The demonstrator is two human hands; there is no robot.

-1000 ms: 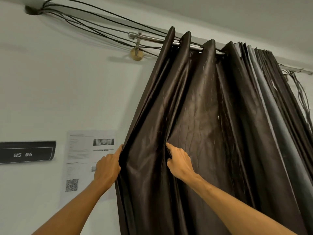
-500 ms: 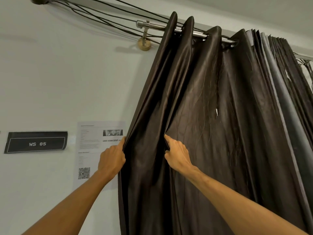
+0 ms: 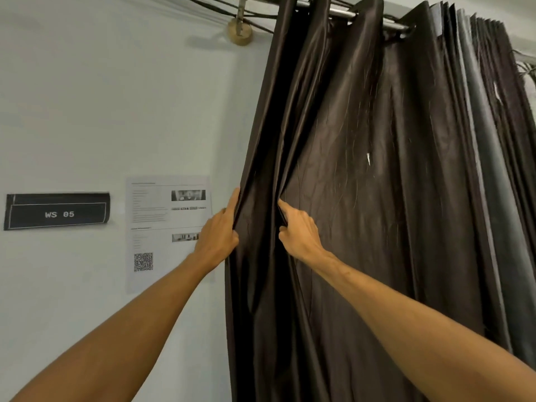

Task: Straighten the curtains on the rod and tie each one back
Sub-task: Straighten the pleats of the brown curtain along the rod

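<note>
A dark brown satin curtain [image 3: 362, 198] hangs in deep folds from a metal rod [image 3: 342, 13] at the top of the view. My left hand [image 3: 217, 236] grips the curtain's left edge at about mid-height, its fingers curled round the cloth. A short way to the right, my right hand [image 3: 298, 233] pinches an inner fold of the same curtain. A second, greyer curtain [image 3: 493, 140] is bunched tight against the brown one on the right. No tie-back is in view.
The pale wall [image 3: 116, 97] lies to the left, with a black "WS 05" sign [image 3: 58, 211] and a printed sheet [image 3: 168, 227] taped beside it. A round wooden bracket [image 3: 240, 31] holds the rod. Black cables [image 3: 255, 13] run along the wall above.
Both hands keep their hold on the curtain folds. The view has swung up and to the left, so the rod now sits at the top edge and the sign shows more fully.
</note>
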